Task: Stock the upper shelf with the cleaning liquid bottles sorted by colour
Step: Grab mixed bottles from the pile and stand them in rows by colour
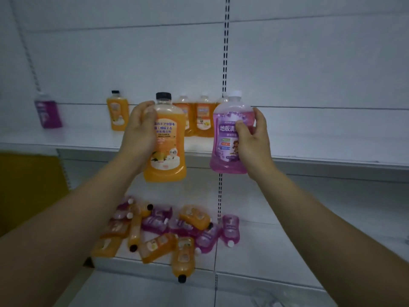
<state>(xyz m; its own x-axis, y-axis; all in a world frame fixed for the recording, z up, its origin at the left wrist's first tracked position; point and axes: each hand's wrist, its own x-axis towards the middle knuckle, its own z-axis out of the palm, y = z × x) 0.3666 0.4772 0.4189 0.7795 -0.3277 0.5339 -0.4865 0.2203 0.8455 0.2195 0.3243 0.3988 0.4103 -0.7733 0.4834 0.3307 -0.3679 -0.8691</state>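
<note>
My left hand (139, 131) grips an orange bottle (168, 149) with a black cap, held upright in front of the upper shelf (332, 161). My right hand (252, 138) grips a purple bottle (225, 134) with a white cap, also upright, just right of the orange one. On the upper shelf stand several orange bottles: one alone (117, 114) at the left, others (203, 116) behind my hands. A single purple bottle (47, 113) stands at the shelf's far left. On the lower shelf (276, 269) lies a mixed heap of orange and purple bottles (168, 233).
White back panels with a slotted upright (225, 63) run down the middle. The upper shelf's right half holds nothing. A yellow-brown panel (28, 187) sits at the left under the upper shelf. A lower ledge (155, 291) runs along the bottom.
</note>
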